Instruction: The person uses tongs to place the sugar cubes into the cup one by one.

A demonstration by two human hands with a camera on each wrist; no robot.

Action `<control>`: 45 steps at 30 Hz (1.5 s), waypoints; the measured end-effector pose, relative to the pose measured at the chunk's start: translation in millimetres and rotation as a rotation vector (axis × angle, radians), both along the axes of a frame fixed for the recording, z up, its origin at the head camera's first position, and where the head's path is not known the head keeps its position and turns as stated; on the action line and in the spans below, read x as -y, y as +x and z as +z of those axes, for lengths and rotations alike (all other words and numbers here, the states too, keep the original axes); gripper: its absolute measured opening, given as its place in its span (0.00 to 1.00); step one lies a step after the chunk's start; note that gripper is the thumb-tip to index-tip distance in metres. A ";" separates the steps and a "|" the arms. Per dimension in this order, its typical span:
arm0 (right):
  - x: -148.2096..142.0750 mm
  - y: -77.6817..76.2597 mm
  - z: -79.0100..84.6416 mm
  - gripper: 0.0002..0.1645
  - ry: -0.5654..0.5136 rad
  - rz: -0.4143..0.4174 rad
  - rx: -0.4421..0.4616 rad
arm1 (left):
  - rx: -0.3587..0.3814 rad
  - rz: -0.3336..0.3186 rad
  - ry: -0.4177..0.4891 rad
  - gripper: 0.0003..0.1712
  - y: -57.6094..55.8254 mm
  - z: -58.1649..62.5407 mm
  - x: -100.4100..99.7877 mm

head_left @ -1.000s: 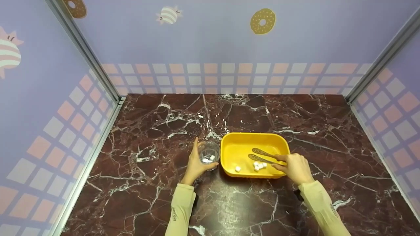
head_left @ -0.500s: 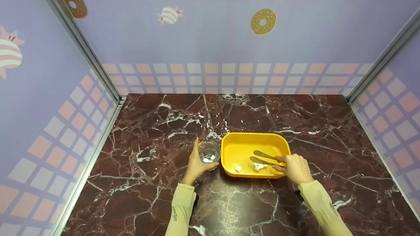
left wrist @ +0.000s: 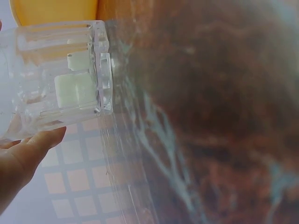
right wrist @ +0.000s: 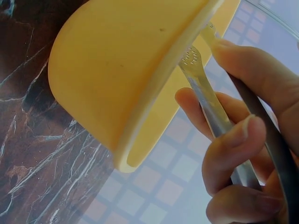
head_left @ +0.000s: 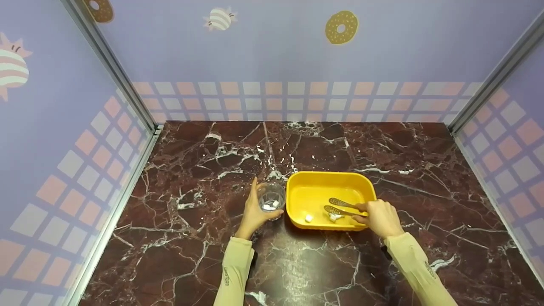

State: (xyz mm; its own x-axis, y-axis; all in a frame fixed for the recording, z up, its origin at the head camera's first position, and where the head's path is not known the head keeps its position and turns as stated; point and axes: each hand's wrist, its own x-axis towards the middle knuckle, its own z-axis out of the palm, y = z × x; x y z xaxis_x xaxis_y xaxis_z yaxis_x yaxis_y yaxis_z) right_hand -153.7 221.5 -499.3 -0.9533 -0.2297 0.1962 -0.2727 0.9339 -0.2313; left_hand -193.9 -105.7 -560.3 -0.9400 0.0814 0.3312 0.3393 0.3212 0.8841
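Observation:
My left hand (head_left: 254, 214) grips a clear cup (head_left: 271, 196) from its left side, thumb at the near side. White cubes (left wrist: 74, 88) lie at the bottom of the cup, which stands on the table. In my right hand (head_left: 382, 217) is a pair of metal tongs (right wrist: 210, 102), its two arms spread apart. The tongs reach over the right rim into a yellow basin (head_left: 308, 193), tips low over a few white cubes (head_left: 335, 216) that they partly cover. One more cube (head_left: 308, 218) lies apart, toward the basin's left front.
The dark red marbled table (head_left: 191, 255) carries small white crumbs (head_left: 292, 159) behind the basin. Purple walls (head_left: 272, 51) with a checked border enclose the table at the back and both sides. The cup stands close to the basin's left wall.
The tongs have dropped lower over the cubes in the basin, hiding more of them. My left hand and the cup have stayed in place.

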 end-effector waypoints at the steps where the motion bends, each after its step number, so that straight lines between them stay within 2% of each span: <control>1: 0.0 0.0 -0.1 0.16 0.001 0.002 0.002 | 0.008 -0.001 0.001 0.69 0.1 0.4 0.2; 12: 1.0 -0.1 -0.6 0.11 0.016 0.011 0.026 | 0.009 0.005 -0.015 0.68 0.5 -0.8 0.6; 19: 1.7 -0.2 -0.3 0.08 0.030 0.009 0.036 | 0.012 -0.006 0.005 0.65 18.1 36.0 -5.2; 20: 1.7 -0.1 -0.3 0.07 0.030 0.009 0.038 | 0.006 -0.007 0.004 0.64 18.5 37.1 -5.3; 39: 0.7 3.6 -0.6 0.08 0.032 0.006 0.042 | -0.010 -0.004 -0.005 0.64 19.1 37.1 -4.9; 45: -0.2 5.2 -1.3 0.07 0.036 0.003 0.023 | 0.014 0.002 -0.012 0.64 18.4 37.6 -4.7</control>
